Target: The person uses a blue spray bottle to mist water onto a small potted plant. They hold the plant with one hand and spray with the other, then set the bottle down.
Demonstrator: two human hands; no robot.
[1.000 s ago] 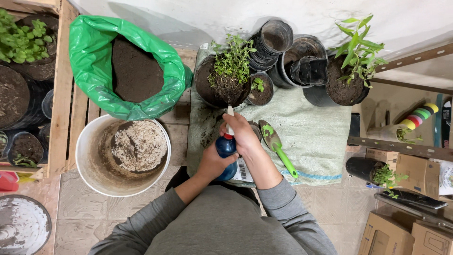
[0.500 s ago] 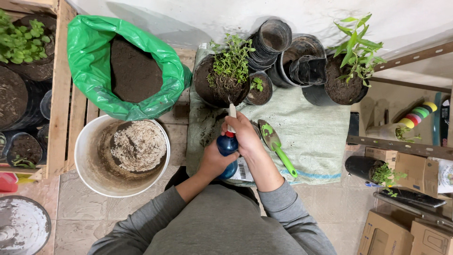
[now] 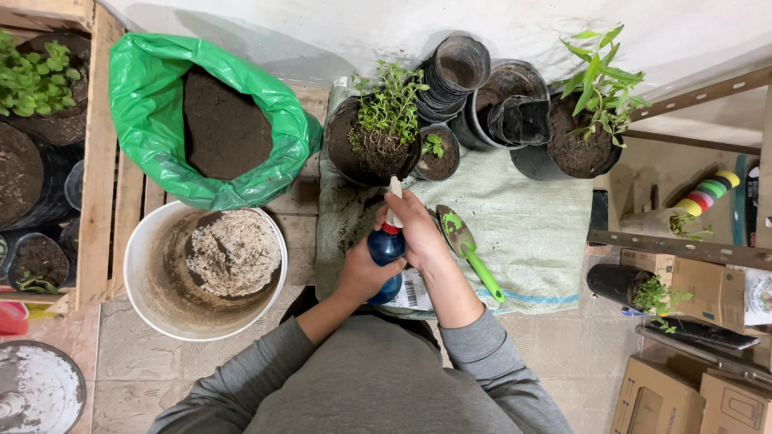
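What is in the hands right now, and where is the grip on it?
A blue spray bottle. The left hand wraps its round body from below; the right hand closes around the red-and-white spray head at the top.

Wall (image 3: pixel 338 24): white, plain, runs along top of view; soft shadows behind items. Floor (image 3: pixel 145 362): pale stone-look tiles w/ grout lines, dusty. Wooden pallet (image 3: pixel 121 201) lies on floor at left, slats bare. Wooden crate (image 3: pixel 96 145) at far left edge, upright plank side. Metal shelf unit (image 3: pixel 683 249) at right, perforated angle rails, approx. two levels visible; lower contents unclear. Cardboard boxes (image 3: pixel 700 394) on floor, bottom right. Woven sack mat (image 3: pixel 531 217) spread flat at centre. Lighting: even, diffuse, no window in view.
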